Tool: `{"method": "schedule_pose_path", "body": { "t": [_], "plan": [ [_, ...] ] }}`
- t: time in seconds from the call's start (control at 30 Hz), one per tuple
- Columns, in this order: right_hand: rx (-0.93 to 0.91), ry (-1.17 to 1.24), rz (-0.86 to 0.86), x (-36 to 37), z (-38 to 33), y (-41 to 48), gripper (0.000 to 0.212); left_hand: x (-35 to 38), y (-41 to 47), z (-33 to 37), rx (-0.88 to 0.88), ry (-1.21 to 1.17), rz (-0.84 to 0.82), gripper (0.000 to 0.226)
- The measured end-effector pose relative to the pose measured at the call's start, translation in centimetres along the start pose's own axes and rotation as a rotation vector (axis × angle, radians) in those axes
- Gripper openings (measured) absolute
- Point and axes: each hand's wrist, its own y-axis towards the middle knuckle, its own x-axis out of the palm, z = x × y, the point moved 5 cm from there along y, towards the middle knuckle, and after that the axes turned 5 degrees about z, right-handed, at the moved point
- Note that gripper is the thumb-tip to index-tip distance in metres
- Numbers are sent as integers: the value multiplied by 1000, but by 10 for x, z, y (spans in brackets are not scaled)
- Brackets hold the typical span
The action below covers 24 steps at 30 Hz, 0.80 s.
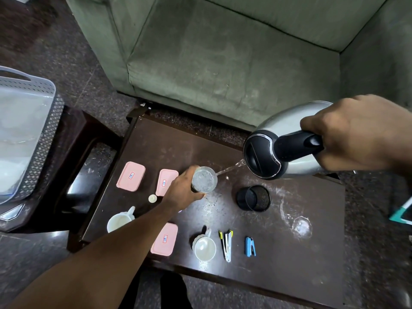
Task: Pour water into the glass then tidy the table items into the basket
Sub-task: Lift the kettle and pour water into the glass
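Observation:
My left hand [181, 191] grips a clear glass [204, 179] standing on the dark table [289, 253]. My right hand [356, 134] holds the black handle of a steel kettle [287, 143], tilted to the left above the table. A thin stream of water [229, 168] runs from its spout into the glass, which holds bubbling water. A grey perforated basket [42, 139] stands on a stool at the far left.
On the table lie three pink lidded boxes [131, 179] [166, 182] [165, 239], two white mugs [204, 248] [119, 220], a black mesh cup [253, 198], pens [226, 245], a blue stapler [250, 246], a small white cap [152, 198] and a clear lid [301, 226]. A green sofa [223, 63] stands behind.

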Motion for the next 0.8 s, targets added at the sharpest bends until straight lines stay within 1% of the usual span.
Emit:
{"method": "schedule_pose_path", "body": {
  "t": [0.2, 0.3, 0.37, 0.43, 0.53, 0.6, 0.7, 0.73, 0.8],
  "plan": [
    [38, 60, -51, 21, 1, 2, 14, -1, 2, 2, -6, -3, -2, 85],
    [70, 134, -53, 37, 1, 1, 15, 2, 1, 5, -6, -12, -19, 85],
    [84, 215, -62, 47, -2, 2, 21, 7, -5, 3, -18, -12, -40, 85],
    [78, 303, -37, 53, -4, 6, 28, 5, -10, 1, -40, -20, -33, 84],
    [93, 370, 10, 59, 1, 12, 24, -2, -5, 6, -44, -40, -21, 84],
    [106, 402, 2, 64, 0, 15, 23, -3, -2, 7, -44, -40, -40, 93],
    [108, 478, 36, 71, -3, 14, 27, -1, -3, 12, -31, -41, -86, 124],
    [107, 502, 56, 73, -3, 14, 27, -3, -3, 16, -10, -55, -80, 131],
    [117, 546, 81, 75, -4, 13, 28, -9, -5, 27, 39, -94, -32, 138]
  ]
}}
